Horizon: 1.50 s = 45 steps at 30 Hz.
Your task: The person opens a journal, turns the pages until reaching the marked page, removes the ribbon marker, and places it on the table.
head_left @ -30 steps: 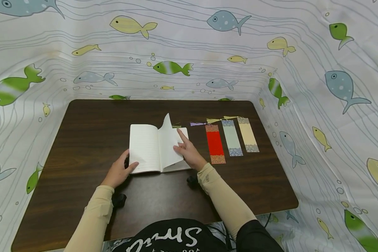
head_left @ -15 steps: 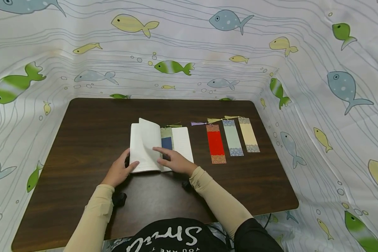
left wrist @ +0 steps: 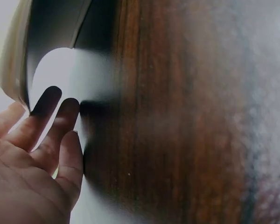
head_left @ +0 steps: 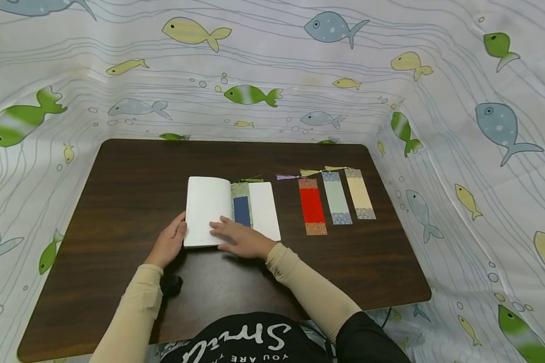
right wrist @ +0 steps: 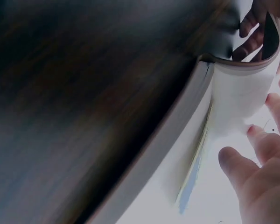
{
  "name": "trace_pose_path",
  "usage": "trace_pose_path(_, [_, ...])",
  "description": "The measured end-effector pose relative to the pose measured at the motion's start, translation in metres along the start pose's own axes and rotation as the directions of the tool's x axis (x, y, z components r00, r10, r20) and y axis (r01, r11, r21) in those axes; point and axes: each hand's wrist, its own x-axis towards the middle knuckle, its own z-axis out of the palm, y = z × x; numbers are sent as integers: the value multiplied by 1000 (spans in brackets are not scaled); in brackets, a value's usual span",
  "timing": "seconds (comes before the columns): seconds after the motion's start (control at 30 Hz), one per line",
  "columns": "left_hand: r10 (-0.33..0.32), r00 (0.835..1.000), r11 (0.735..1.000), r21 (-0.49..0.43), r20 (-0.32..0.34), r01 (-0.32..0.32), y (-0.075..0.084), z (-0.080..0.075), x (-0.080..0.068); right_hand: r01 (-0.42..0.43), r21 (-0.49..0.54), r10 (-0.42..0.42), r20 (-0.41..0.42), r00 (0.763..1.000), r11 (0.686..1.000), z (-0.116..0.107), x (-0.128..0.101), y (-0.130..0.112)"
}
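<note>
A notebook (head_left: 206, 201) lies open with white pages facing up. My left hand (head_left: 169, 241) is at its left edge, fingers extended; in the left wrist view, this hand's fingers (left wrist: 67, 119) reach below the raised cover (left wrist: 51, 32). Across the lower left page and the gutter stretches my right hand (head_left: 245, 239), its spread fingers loosely extended at the paper. A green bookmark with a dark blue panel (head_left: 241, 209) lies along the gutter on the right-hand page, its green tassel (head_left: 252, 180) past the top edge. The hand partly hides its lower end.
Right of the notebook lie three more bookmarks: a red one (head_left: 312, 206), a pale green one (head_left: 337, 199) and a cream one (head_left: 360, 194), their tassels pointing left. All rest on a dark wooden table (head_left: 131, 171) before a fish-printed cloth (head_left: 272, 65).
My right hand has turned a page over to the left, uncovering the green and blue bookmark, and come down on the left page. My left thumb has drawn back off the page.
</note>
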Motion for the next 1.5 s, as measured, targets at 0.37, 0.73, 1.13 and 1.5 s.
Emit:
trace_pose_path(0.37, [3,1000,998,58,-7,-3,-2,4,5,-26,-68,23,-53,998,997,-1,3,3])
trace_pose_path(0.73, [13,1000,997,77,-12,-12,-2,4,6,-285,-358,250,-140,958,889,0,3,29])
trace_pose_path(1.13, [13,1000,998,66,-5,-13,-1,7,7,-415,-291,384,-159,909,862,-10,-23,55])
trace_pose_path(1.5, [4,1000,998,71,-4,-3,-2,8,6,-526,-134,506,-156,848,840,-25,-72,95])
